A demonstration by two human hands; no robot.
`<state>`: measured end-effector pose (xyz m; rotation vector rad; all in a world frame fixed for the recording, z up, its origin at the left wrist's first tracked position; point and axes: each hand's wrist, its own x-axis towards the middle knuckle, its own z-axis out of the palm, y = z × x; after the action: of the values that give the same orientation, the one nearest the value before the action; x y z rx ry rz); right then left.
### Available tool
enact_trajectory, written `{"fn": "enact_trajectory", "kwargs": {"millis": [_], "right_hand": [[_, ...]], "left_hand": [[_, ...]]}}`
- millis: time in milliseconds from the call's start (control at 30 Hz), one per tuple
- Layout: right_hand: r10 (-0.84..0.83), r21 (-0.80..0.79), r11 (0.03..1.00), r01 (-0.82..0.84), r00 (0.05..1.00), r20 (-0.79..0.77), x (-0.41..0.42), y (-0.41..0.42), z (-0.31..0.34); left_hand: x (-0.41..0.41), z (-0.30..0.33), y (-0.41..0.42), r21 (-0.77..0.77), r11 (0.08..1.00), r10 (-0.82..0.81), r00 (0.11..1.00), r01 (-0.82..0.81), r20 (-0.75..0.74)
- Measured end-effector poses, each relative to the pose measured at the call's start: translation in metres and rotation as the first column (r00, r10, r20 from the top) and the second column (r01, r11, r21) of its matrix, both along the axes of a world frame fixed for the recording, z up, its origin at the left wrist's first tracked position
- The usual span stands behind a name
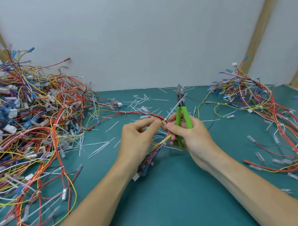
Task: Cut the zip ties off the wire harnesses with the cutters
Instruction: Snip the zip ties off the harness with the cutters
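Observation:
My left hand (pixel 138 135) pinches a multicoloured wire harness (pixel 159 143) at the middle of the green table. My right hand (pixel 189 136) grips the green-handled cutters (pixel 181 108), whose grey jaws point away from me, and its thumb and forefinger also pinch the harness right beside my left fingers. A white zip tie (pixel 175 107) is wrapped around the bundle between the two hands, and its tail sticks up to the right across the cutters. The rest of the harness hangs below my hands toward the table.
A big tangled heap of wire harnesses (pixel 23 129) fills the left side of the green table (pixel 164 196). A smaller pile of harnesses (pixel 277 115) lies at the right. Several cut white zip tie pieces (pixel 141 100) are scattered behind my hands. A white wall with wooden posts (pixel 265 21) stands behind.

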<state>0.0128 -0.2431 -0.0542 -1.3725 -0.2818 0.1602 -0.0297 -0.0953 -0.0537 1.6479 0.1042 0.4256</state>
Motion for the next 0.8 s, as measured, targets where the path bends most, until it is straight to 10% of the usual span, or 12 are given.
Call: {"fn": "enact_trajectory", "kwargs": {"millis": [433, 600, 800], "right_hand": [[0.106, 0.041, 0.994, -0.104, 0.993, -0.056, -0.007, 0.000, 0.009], [-0.118, -0.013, 0.993, 0.121, 0.983, 0.137, -0.003, -0.004, 0.011], [-0.012, -0.227, 0.969, 0.100, 0.933, 0.359, -0.002, -0.012, 0.007]], "left_hand": [[0.000, 0.006, 0.004, -0.223, 0.975, -0.033, 0.992, 0.005, -0.119], [0.002, 0.010, 0.008, -0.389, 0.921, 0.009, 0.999, -0.020, -0.032], [0.003, 0.007, 0.014, -0.300, 0.937, 0.187, 0.982, -0.176, 0.005]]}}
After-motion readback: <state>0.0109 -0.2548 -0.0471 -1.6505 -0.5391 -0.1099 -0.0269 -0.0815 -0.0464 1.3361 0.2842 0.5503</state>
